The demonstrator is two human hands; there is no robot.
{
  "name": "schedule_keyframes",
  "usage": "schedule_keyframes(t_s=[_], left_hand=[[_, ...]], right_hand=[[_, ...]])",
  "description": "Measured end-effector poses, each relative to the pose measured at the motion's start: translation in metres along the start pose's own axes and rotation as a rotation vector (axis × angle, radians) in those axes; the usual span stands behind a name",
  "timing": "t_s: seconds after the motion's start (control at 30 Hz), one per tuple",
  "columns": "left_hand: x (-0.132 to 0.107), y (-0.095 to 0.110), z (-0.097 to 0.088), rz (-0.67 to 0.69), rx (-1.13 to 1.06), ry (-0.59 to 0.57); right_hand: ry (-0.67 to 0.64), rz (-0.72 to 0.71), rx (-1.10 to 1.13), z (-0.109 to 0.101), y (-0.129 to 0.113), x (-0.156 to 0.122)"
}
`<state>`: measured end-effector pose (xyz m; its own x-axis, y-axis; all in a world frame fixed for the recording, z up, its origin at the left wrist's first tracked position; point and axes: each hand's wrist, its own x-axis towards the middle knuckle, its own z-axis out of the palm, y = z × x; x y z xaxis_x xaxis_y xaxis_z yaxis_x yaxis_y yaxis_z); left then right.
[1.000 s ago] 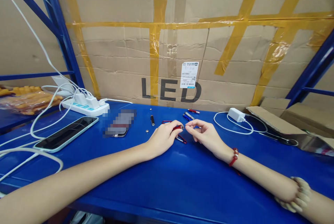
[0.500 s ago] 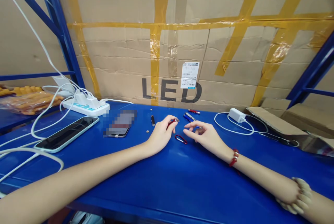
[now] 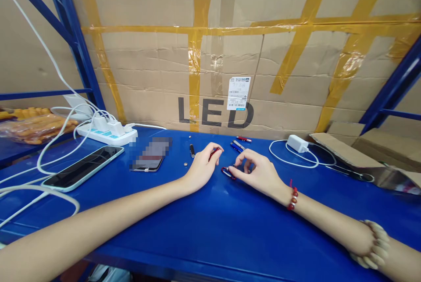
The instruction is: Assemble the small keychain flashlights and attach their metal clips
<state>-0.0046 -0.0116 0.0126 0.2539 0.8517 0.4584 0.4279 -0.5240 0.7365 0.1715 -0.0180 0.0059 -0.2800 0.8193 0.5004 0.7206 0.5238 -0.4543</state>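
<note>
My left hand (image 3: 200, 169) is closed around a slim red metal tube (image 3: 214, 153), most of which its fingers hide. Thumb and index finger of my right hand (image 3: 258, 170) pinch the right side of a small red carabiner (image 3: 225, 172) at the table surface. Just beyond the right hand lie a blue pen-shaped tube (image 3: 236, 147) with a silver piece beside it, and a short red tube (image 3: 244, 139). To the left of my left hand are a small black cylinder (image 3: 192, 150) and a tiny silver button-like disc (image 3: 185, 164).
On the blue table (image 3: 210, 238), a phone (image 3: 83, 168), a partly blurred phone (image 3: 149, 161) and a power strip (image 3: 108, 133) with white cables occupy the left. A white charger (image 3: 297, 143) with its cable lies right. A large taped cardboard box (image 3: 148, 67) closes off the back.
My right hand has moved slightly left and down, its thumb and index finger closing on the carabiner. The left hand has turned a little, hiding the tube's silver end.
</note>
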Motion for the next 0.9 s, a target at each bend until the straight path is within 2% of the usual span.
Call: schedule_keyframes(t_s=[0.2, 0.33, 0.47, 0.57, 0.9], left_hand=[[0.000, 0.000, 0.000, -0.001, 0.013, 0.002], [0.000, 0.000, 0.000, 0.010, 0.025, -0.008], [0.000, -0.001, -0.001, 0.040, 0.012, -0.024], [0.001, -0.002, -0.001, 0.075, -0.023, -0.042], [0.000, 0.001, -0.001, 0.109, -0.094, -0.050]], right_hand=[[-0.079, -0.061, -0.109, -0.002, 0.007, 0.002], [-0.089, -0.146, -0.054, -0.001, 0.008, 0.002], [-0.206, -0.204, 0.000, 0.000, 0.007, 0.002], [-0.243, -0.195, 0.016, 0.000, 0.010, 0.003], [-0.242, -0.114, 0.058, -0.001, 0.010, 0.005]])
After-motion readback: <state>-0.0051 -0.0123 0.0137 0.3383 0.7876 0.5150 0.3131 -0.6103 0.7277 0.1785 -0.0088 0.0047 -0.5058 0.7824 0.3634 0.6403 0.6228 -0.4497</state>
